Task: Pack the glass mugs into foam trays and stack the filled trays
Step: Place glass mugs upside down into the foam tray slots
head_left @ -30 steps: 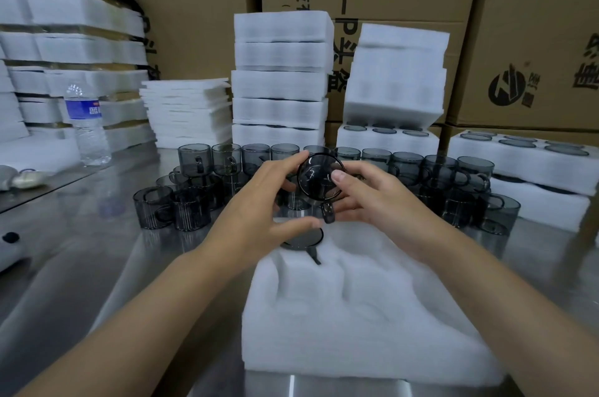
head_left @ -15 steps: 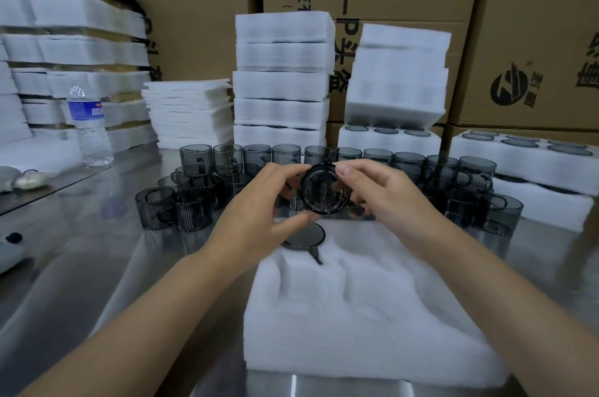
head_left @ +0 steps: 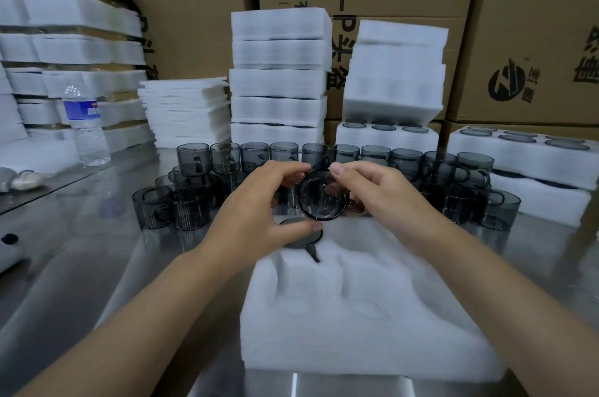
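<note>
A smoky grey glass mug (head_left: 321, 195) is tipped with its open mouth facing me, held above the far edge of a white foam tray (head_left: 363, 306). My left hand (head_left: 259, 205) grips its left side with curled fingers and thumb. My right hand (head_left: 372, 192) pinches its top rim and right side. One mug (head_left: 303, 236) sits in the tray's far left pocket, partly hidden by my left thumb. Several loose mugs (head_left: 194, 176) stand in rows behind the tray.
Stacks of foam trays (head_left: 278, 79) rise at the back, with filled trays (head_left: 385, 134) at the right and cardboard boxes (head_left: 534, 40) behind. A water bottle (head_left: 85, 124) stands at the left on the steel table (head_left: 81, 267).
The mug has turned in my hands: its handle pointed down a second ago and now sits hidden at the right. Both hands shifted slightly along the rim.
</note>
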`<state>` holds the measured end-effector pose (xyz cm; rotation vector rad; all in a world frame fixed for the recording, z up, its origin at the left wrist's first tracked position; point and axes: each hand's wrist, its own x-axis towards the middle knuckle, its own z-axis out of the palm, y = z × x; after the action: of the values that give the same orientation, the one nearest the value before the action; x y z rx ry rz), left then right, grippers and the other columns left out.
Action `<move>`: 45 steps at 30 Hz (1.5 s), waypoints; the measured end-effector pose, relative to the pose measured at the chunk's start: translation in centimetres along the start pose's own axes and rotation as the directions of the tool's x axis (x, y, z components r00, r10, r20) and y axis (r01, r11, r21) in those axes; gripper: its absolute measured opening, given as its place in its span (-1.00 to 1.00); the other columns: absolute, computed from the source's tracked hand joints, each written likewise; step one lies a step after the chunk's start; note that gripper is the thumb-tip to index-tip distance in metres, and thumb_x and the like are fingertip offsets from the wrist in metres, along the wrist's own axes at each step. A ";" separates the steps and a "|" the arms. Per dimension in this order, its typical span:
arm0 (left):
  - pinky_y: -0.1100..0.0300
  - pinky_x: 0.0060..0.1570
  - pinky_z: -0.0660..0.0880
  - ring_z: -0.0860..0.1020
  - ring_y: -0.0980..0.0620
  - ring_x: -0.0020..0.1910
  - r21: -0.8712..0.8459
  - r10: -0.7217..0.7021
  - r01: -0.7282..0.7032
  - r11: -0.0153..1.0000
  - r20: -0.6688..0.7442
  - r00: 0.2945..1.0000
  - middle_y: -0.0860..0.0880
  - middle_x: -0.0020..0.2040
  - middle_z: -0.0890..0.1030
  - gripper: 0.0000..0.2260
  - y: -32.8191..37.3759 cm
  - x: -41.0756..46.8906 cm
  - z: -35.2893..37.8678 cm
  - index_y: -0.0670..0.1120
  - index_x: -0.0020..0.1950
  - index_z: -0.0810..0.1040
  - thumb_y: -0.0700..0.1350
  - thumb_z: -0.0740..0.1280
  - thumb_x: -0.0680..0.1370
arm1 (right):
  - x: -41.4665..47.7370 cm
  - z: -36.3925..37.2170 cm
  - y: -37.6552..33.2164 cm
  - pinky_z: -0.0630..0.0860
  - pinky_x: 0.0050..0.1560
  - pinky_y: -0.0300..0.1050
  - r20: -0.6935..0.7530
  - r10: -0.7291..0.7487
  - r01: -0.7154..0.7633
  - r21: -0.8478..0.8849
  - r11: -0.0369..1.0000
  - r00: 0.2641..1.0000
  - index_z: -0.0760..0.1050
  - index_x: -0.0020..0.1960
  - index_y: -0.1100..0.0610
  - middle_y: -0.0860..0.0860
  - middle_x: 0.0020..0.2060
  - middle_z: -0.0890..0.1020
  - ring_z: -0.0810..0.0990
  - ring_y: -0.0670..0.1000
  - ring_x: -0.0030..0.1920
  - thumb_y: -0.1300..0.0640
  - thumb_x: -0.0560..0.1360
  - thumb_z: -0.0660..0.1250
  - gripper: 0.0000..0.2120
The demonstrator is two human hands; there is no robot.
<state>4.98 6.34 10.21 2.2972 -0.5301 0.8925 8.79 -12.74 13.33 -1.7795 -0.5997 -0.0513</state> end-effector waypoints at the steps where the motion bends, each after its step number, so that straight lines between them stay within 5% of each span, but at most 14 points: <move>1: 0.34 0.05 0.41 0.46 0.23 0.15 0.013 0.004 -0.004 1.000 0.003 1.000 0.27 0.14 0.49 -0.39 0.1 0.0 0.0 0.24 0.31 0.37 0.16 0.49 0.30 | 0.0 0.0 0.1 0.50 -0.04 -0.31 0.012 0.003 -0.003 -0.009 1.000 1.000 0.65 -0.04 -0.08 -0.22 -0.16 0.68 0.57 -0.36 -0.19 -0.36 0.23 0.28 -0.53; 4: 0.24 0.12 0.43 0.43 0.27 0.18 0.039 0.013 -0.013 0.999 -0.006 1.000 0.34 0.17 0.46 -0.36 0.1 -0.1 0.0 0.24 0.35 0.35 0.14 0.47 0.30 | 0.0 0.0 0.0 0.53 0.02 -0.18 0.015 0.009 -0.009 -0.006 1.000 1.000 0.66 -0.06 -0.05 -0.18 -0.16 0.69 0.58 -0.31 -0.20 -0.31 0.30 0.33 -0.59; 7: 0.20 0.14 0.44 0.45 0.24 0.17 0.041 0.014 -0.014 0.999 -0.003 1.000 0.30 0.15 0.48 -0.38 0.1 -0.1 0.0 0.28 0.34 0.33 0.07 0.52 0.35 | -0.1 -0.3 -0.1 0.50 -0.16 -0.33 -0.002 -0.014 0.014 0.017 1.000 1.000 0.66 -0.13 -0.04 -0.18 -0.25 0.67 0.53 -0.30 -0.31 -0.18 0.38 0.38 -0.76; 10: 0.35 0.14 0.38 0.44 0.30 0.15 0.040 0.002 -0.002 0.999 0.012 1.000 0.37 0.12 0.47 -0.41 0.0 -0.2 0.0 0.30 0.33 0.33 0.13 0.48 0.36 | -0.2 -0.8 -0.1 0.44 -0.33 -0.40 0.008 -0.001 0.001 -0.014 1.000 1.000 0.63 -0.21 -0.01 -0.13 -0.37 0.61 0.51 -0.23 -0.37 -0.09 0.39 0.42 -0.84; 16: 0.53 0.02 0.35 0.47 0.38 0.10 0.026 -0.043 0.041 0.999 0.103 0.994 0.39 0.05 0.53 -0.49 0.5 -0.1 -0.2 0.39 0.29 0.30 0.33 0.26 0.34 | 0.1 -2.5 -0.2 0.48 -0.48 -0.23 0.037 0.095 -0.093 -0.046 0.995 0.995 0.53 -0.18 0.25 0.11 -0.45 0.58 0.53 -0.03 -0.51 0.28 0.49 0.28 -0.89; 22: 0.52 -0.19 0.41 0.53 0.38 -0.17 0.028 -0.091 0.088 0.996 0.174 0.981 0.32 -0.11 0.62 -0.70 0.9 -0.1 -0.6 0.41 0.10 0.46 0.14 0.40 0.42 | 0.2 -3.0 0.6 0.34 -0.58 -0.23 0.019 0.108 -0.107 -0.068 0.992 0.994 0.52 -0.08 0.35 0.05 -0.49 0.50 0.41 -0.02 -0.58 0.20 0.50 0.26 -0.80; 25: 0.52 -0.24 0.39 0.53 0.38 -0.22 0.030 -0.103 0.099 0.995 0.163 0.981 0.31 -0.13 0.63 -0.66 1.0 0.0 -0.7 0.43 0.07 0.44 0.07 0.44 0.42 | 0.2 -2.4 0.9 0.33 -0.57 -0.23 0.030 0.079 -0.076 -0.090 0.993 0.996 0.57 -0.09 0.24 0.12 -0.39 0.53 0.40 -0.04 -0.57 0.11 0.50 0.31 -0.82; 27: 0.51 -0.24 0.38 0.54 0.38 -0.19 0.036 -0.116 0.112 0.993 0.178 0.977 0.35 -0.12 0.62 -0.63 1.1 0.1 -0.7 0.45 0.06 0.43 0.05 0.46 0.42 | 0.3 -2.1 1.0 0.29 -0.60 -0.26 0.015 0.045 -0.044 -0.102 0.994 0.999 0.58 -0.14 0.18 0.20 -0.36 0.53 0.36 -0.06 -0.61 0.22 0.49 0.33 -0.93; 31: 0.48 -0.14 0.44 0.54 0.40 -0.03 0.036 -0.161 0.156 0.987 0.223 0.961 0.34 -0.04 0.62 -0.66 0.9 0.0 -0.7 0.35 0.13 0.52 0.05 0.47 0.42 | 0.5 -2.6 1.2 0.23 -0.61 -0.29 -0.054 0.064 -0.065 -0.005 0.998 0.996 0.61 -0.32 0.13 0.18 -0.31 0.60 0.32 -0.06 -0.62 0.32 0.41 0.33 -0.81; 35: 0.56 -0.17 0.38 0.51 0.45 -0.09 0.030 -0.179 0.177 0.984 0.221 0.959 0.33 -0.04 0.62 -0.73 0.7 0.1 -0.6 0.20 0.13 0.61 0.02 0.46 0.44 | 0.5 -2.8 1.5 0.14 -0.57 -0.27 -0.007 0.124 -0.124 0.018 0.992 0.992 0.56 -0.46 0.09 0.12 -0.28 0.58 0.27 -0.04 -0.50 0.33 0.39 0.31 -0.70; 40: 0.52 -0.13 0.40 0.52 0.42 -0.02 0.023 -0.176 0.176 0.984 0.221 0.959 0.31 -0.04 0.63 -0.73 0.8 0.0 -0.6 0.19 0.13 0.60 -0.02 0.45 0.46 | 0.4 -2.7 1.5 0.16 -0.58 -0.31 0.045 0.111 -0.109 -0.036 0.993 0.993 0.58 -0.27 0.17 -0.14 -0.48 0.56 0.26 -0.09 -0.53 0.32 0.41 0.29 -0.85; 45: 0.55 -0.15 0.37 0.52 0.43 -0.03 0.025 -0.170 0.169 0.985 0.224 0.960 0.28 -0.03 0.64 -0.75 0.9 0.0 -0.6 0.17 0.14 0.61 -0.05 0.43 0.48 | 0.4 -2.5 1.5 0.25 -0.54 -0.33 0.077 0.119 -0.112 -0.096 0.989 0.990 0.64 -0.25 0.07 -0.07 -0.51 0.51 0.32 -0.11 -0.53 0.32 0.42 0.30 -0.78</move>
<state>4.21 6.08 10.84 2.4224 -0.4169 0.5554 10.42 -15.11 12.83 -1.9098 -0.5600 0.0764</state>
